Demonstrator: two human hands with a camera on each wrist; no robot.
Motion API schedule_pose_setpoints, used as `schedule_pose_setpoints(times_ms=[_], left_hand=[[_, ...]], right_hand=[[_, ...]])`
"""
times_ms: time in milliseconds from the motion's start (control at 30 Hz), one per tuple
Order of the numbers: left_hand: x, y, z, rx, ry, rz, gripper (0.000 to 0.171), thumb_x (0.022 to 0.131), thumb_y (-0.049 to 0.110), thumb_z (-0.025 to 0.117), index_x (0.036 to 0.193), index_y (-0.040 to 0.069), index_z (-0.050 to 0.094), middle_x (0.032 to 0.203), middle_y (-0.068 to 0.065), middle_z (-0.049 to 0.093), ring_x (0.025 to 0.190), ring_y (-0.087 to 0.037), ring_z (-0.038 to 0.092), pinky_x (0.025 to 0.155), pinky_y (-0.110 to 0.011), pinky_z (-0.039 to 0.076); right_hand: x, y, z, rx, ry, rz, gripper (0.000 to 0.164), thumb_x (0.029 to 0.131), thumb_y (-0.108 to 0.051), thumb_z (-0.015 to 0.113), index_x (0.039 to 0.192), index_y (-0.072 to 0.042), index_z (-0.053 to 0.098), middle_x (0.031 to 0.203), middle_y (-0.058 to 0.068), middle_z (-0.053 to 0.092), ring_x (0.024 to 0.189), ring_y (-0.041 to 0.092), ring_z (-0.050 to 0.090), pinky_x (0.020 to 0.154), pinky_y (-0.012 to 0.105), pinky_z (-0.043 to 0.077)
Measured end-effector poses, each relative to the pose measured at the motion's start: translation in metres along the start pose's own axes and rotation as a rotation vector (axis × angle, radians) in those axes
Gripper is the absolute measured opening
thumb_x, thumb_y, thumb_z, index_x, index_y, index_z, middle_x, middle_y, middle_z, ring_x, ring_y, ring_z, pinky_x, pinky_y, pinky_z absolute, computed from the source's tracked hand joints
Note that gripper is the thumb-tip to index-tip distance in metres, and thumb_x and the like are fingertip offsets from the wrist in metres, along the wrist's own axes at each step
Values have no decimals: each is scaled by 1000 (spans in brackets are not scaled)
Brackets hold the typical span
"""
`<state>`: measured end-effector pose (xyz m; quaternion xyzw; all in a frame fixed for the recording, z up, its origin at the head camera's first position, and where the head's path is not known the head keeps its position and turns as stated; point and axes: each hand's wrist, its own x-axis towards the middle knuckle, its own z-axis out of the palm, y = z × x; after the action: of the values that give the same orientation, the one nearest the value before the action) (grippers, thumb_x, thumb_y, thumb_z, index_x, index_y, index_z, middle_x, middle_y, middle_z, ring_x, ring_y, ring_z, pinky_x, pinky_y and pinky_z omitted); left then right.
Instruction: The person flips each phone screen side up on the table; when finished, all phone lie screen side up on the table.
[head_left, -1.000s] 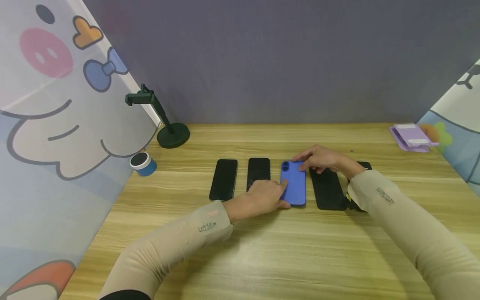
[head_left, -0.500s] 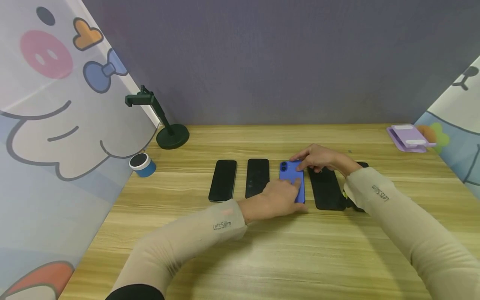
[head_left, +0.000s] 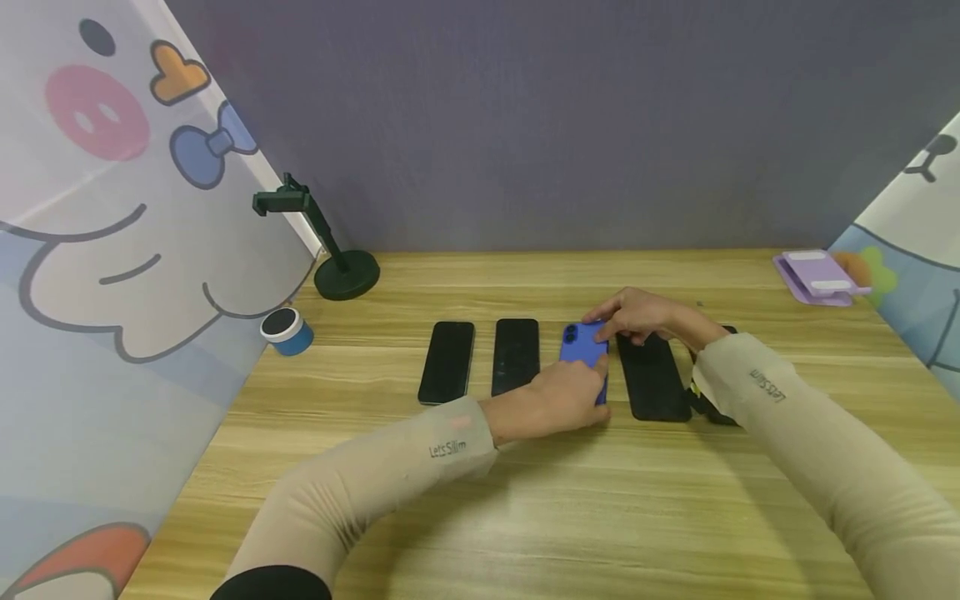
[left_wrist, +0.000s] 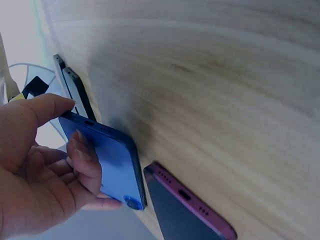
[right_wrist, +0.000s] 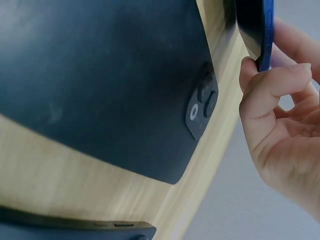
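In the head view a blue phone (head_left: 577, 346) lies back up on the table, camera at its top left. My right hand (head_left: 633, 317) pinches its top end; in the right wrist view thumb and fingers hold the phone's blue edge (right_wrist: 268, 35). My left hand (head_left: 566, 396) covers the lower half, index finger on the back. The left wrist view has the left thumb (left_wrist: 55, 106) on the bottom edge of the blue phone (left_wrist: 112, 155). Left of it lies a phone with a magenta edge (left_wrist: 190, 195); right of it, a black phone (head_left: 654, 383), back up.
Two dark phones lie screen up on the left, the outer one (head_left: 446, 362) and the inner one (head_left: 516, 354). A black object (head_left: 716, 412) is partly under the right sleeve. Farther off stand a dark green stand (head_left: 345, 273), a blue-white jar (head_left: 288, 332) and a purple folding stand (head_left: 821, 275).
My left hand has moved right along the lower part of the blue phone, from its left side to its right corner. The right hand has stayed at the top end.
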<state>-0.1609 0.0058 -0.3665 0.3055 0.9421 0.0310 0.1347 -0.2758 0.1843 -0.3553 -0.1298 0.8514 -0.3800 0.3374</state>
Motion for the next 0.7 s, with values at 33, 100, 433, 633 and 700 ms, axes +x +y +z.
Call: schedule_pose_setpoints(times_ms=[33,100,433,633,700], left_hand=[[-1,-1,-1,-19,-8,8,76,98,44,62,157,8,31,80,-1,72,51,-7,56,45,-20,44],[-2,-3,-5,-60,-26,20,77,98,38,62,158,6,27,73,1,69,46,-6,52,41,-19,40],[-12,-21,-25,-218,-31,19,77,102,22,55,159,-4,9,49,6,45,34,-5,35,35,-18,30],[-19,-38,-18,-342,38,-4,72,102,16,51,161,5,10,48,6,42,34,-5,30,35,-19,28],[-20,-43,-15,-378,64,-5,71,102,14,50,161,7,11,48,5,44,34,-5,29,35,-19,28]], right_hand=[[-1,-1,0,-1,3,0,55,90,-18,74,141,-7,58,53,-6,34,48,11,30,52,29,36],[-4,-2,-2,-2,4,-3,55,90,-19,74,141,-6,58,54,-6,34,49,11,30,52,29,37],[-13,0,-7,68,87,-104,54,101,-34,61,148,-11,50,83,6,55,64,13,47,58,34,50],[-13,4,-2,133,105,-162,58,103,-32,57,155,-14,39,134,20,53,70,17,52,60,38,51],[-13,4,0,141,110,-166,58,104,-30,56,156,-13,38,138,20,49,71,18,52,59,37,51]])
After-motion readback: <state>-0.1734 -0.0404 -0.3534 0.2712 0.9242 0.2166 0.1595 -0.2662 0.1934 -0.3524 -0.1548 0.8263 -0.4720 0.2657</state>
